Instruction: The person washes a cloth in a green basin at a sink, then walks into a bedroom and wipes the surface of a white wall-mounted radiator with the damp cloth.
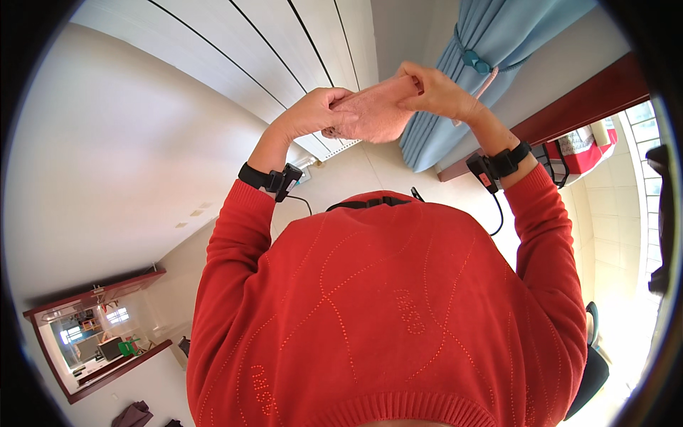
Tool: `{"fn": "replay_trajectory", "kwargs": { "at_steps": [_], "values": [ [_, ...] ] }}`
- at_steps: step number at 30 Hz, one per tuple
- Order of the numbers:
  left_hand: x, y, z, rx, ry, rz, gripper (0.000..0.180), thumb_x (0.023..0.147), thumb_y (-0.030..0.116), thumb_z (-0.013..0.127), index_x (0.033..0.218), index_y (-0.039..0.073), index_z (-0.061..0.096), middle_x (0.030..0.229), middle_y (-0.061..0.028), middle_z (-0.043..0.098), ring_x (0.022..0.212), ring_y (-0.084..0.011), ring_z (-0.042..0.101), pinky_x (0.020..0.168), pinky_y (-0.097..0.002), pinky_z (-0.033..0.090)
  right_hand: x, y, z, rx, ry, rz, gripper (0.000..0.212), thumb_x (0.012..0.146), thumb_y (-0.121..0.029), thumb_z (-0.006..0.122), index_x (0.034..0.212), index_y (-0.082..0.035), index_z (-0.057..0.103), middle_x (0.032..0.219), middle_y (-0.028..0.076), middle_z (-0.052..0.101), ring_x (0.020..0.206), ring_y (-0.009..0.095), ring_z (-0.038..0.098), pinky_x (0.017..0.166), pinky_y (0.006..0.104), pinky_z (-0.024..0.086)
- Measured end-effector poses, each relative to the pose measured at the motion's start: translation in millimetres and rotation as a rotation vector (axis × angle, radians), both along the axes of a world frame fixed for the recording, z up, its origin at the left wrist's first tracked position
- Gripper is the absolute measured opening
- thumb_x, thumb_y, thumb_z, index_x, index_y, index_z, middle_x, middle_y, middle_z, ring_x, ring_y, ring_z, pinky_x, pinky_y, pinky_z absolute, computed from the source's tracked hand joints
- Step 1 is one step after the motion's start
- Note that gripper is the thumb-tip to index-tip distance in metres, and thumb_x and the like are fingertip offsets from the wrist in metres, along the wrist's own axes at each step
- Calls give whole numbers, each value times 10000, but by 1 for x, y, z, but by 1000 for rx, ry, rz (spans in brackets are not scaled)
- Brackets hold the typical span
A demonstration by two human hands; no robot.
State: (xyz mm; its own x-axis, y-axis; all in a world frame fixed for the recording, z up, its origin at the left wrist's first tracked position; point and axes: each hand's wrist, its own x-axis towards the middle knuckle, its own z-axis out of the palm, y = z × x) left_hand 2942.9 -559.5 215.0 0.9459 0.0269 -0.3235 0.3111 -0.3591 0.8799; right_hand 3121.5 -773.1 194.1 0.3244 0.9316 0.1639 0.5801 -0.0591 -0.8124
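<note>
Between my hands a folded pink cloth [377,110] is held up in front of me, its surface fuzzy like a towel. My left hand [313,112] grips its left end, thumb lying over the near face. At the other end, the fingers of my right hand [437,94] are closed on the upper right corner. The cloth's lower edge hangs free and looks slightly rumpled. Each wrist carries a black strap with a small box, the left device [284,181] and the right device [487,172], and a thin cable hangs from each.
Beyond the cloth stand white panels [284,43] with dark vertical gaps. A blue curtain [445,114], gathered by a tieback [475,62], hangs right of them. A dark red frame [569,99] borders an opening at right, with a red-covered item [587,153] behind it.
</note>
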Motion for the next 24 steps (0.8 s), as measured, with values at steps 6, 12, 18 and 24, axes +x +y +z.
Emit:
{"fn": "replay_trajectory", "kwargs": {
  "at_steps": [6, 12, 18, 24],
  "values": [
    [13, -5, -21, 311, 41, 100, 394, 789, 325, 725, 935, -28, 628, 751, -46, 604, 658, -119, 567, 578, -276, 471, -9, 0, 4, 93, -68, -120, 523, 728, -128, 712, 1231, -86, 576, 958, 160, 649, 873, 296, 644, 797, 348, 523],
    [25, -18, -42, -16, 121, 342, 312, 889, 315, 575, 1000, 36, 658, 846, -16, 644, 730, -89, 574, 652, -264, 482, -24, 0, 2, 210, -162, 43, 559, 806, -96, 652, 1343, -156, 509, 954, 157, 662, 844, 291, 659, 764, 334, 536],
    [30, -4, -49, -608, -80, 490, 279, 923, 74, 412, 1133, 31, 590, 1068, -67, 622, 945, -158, 598, 813, -328, 521, -29, -24, 2, -148, 189, 276, 544, 860, -121, 589, 1394, -131, 486, 1019, 93, 640, 958, 205, 610, 847, 340, 496],
    [31, 24, -52, -620, -171, 514, 300, 908, 74, 456, 1177, 10, 571, 1178, -87, 599, 1061, -175, 580, 914, -332, 497, 7, -62, 6, -341, 498, 253, 474, 933, -233, 586, 1388, -132, 503, 1101, 97, 622, 1030, 217, 588, 923, 314, 459]
  ]
}}
